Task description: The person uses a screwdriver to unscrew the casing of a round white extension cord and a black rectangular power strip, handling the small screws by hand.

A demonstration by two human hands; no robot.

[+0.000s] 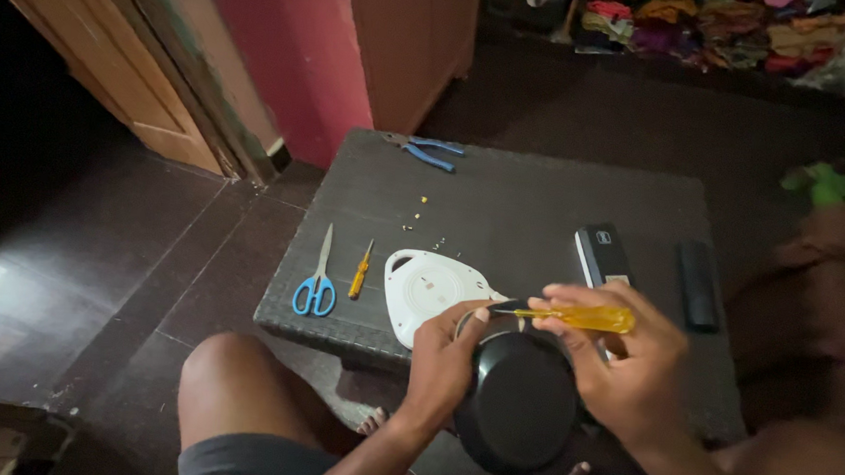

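Yellow-handled screwdriver [572,318] is lying level in our right hand's [628,369] closed grip, tip pointing left toward the round black plastic housing [520,406] our left hand [445,359] is clasping.

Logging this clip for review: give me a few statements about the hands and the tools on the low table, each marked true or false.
1. The right hand holds a yellow-handled screwdriver. True.
2. The left hand holds the blue-handled scissors. False: the scissors lie on the table; the left hand grips a round black object.
3. Blue-handled pliers lie at the table's far edge. True.
4. The white plastic cover is stacked on the scissors. False: it lies apart from them, with a small yellow screwdriver between.
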